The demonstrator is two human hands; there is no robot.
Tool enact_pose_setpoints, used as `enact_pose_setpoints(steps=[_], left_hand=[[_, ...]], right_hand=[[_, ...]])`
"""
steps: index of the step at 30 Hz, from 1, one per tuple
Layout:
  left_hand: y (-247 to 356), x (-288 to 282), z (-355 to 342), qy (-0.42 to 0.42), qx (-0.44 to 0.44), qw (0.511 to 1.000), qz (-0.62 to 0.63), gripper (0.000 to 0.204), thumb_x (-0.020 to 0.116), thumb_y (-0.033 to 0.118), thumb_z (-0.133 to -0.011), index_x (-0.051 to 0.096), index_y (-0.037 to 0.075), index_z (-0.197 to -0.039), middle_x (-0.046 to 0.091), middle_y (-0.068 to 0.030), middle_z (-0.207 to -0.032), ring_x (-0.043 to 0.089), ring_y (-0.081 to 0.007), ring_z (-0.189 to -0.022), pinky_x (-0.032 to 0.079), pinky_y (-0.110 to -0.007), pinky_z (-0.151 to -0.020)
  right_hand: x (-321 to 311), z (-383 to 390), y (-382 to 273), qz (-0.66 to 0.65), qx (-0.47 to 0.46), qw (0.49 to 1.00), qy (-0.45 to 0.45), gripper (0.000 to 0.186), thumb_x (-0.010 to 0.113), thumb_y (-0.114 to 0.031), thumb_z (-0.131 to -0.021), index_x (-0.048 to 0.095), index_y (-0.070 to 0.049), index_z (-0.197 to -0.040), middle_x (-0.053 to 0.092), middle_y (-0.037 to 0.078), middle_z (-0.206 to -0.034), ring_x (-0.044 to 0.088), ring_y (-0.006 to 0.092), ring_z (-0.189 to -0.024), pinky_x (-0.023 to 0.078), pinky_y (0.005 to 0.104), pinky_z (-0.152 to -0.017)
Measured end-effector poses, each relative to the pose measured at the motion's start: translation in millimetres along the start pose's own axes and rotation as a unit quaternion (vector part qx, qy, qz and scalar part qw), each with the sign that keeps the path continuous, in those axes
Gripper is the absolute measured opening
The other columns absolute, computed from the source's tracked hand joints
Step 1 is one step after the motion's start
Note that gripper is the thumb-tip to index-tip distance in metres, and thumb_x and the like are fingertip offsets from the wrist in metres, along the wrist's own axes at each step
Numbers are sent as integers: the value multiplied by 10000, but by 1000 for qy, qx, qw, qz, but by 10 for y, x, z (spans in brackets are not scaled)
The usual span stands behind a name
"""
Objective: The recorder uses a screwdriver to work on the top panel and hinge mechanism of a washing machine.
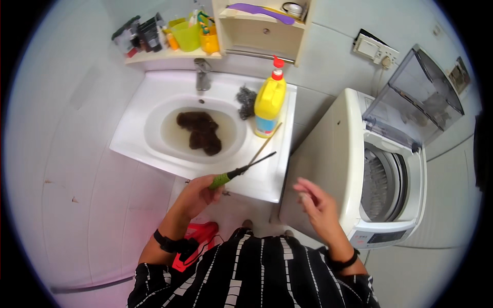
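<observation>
My left hand (pixel 197 196) is closed around the green handle of a slim tool (pixel 222 179), which looks like a screwdriver. Its thin dark shaft points up and to the right over the sink's front edge. Beside that shaft, a thin wooden stick (pixel 267 142) slants across the sink's right side. My right hand (pixel 317 205) hovers between the sink and the washing machine, fingers loosely bent and apart, with nothing visible in it. Cloudy water fills the white sink (pixel 134 134), and a dark brown furry item (pixel 203 134) lies soaking there.
A yellow pump bottle (pixel 270 100) stands on the sink's right rim beside grey steel wool (pixel 246 102). Behind is a tap (pixel 202 77), with cups and tubes on the shelf (pixel 169 54) above. The top-loading washing machine (pixel 328 138) has its lid raised. Something red (pixel 203 237) sits low left.
</observation>
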State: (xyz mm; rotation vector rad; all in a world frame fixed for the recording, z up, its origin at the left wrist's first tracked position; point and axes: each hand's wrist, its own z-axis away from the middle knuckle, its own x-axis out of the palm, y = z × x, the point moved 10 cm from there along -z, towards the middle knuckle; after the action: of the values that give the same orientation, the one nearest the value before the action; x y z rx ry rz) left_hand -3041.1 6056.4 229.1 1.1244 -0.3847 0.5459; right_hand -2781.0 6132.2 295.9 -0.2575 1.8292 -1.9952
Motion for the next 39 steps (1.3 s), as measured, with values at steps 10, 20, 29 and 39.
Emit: enact_pose_setpoints(steps=[10,20,29,39], left_hand=[[-321,380,-47,-113,-79,990,42,361,500,252,-908,560,-25,-1132,587,-66,-867,517,-141,-659,410,-266,-600],[-259,438,26,-108,-63,992,6,345,479,248,-945,551,-22,-1147,576,-55,-916,523,-127,-689,420,-259,-626],[-417,788,-157,-123,-86,988,-35,324,414,262,-964,540,-16,-1071,544,-51,-836,501,-124,-657,405,-260,-590],[-390,708,-465,-150,-75,985,46,344,399,230,-941,517,-15,-1152,596,-140,-952,563,-180,-746,449,-298,-674]], right_hand=[[267,-377,69,-194,56,979,-27,257,530,-181,-933,611,-5,-1102,649,79,-1031,571,80,-738,439,191,-559],[-449,-310,139,-298,-14,939,168,302,522,-241,-937,591,5,-1098,654,88,-990,558,70,-693,389,180,-513],[296,-365,119,-200,61,977,-35,331,505,-266,-945,576,-6,-1138,645,51,-1050,542,74,-806,442,192,-609],[-580,-179,30,-202,-28,962,179,317,512,-295,-945,581,-23,-1092,657,89,-949,530,61,-703,421,188,-570]])
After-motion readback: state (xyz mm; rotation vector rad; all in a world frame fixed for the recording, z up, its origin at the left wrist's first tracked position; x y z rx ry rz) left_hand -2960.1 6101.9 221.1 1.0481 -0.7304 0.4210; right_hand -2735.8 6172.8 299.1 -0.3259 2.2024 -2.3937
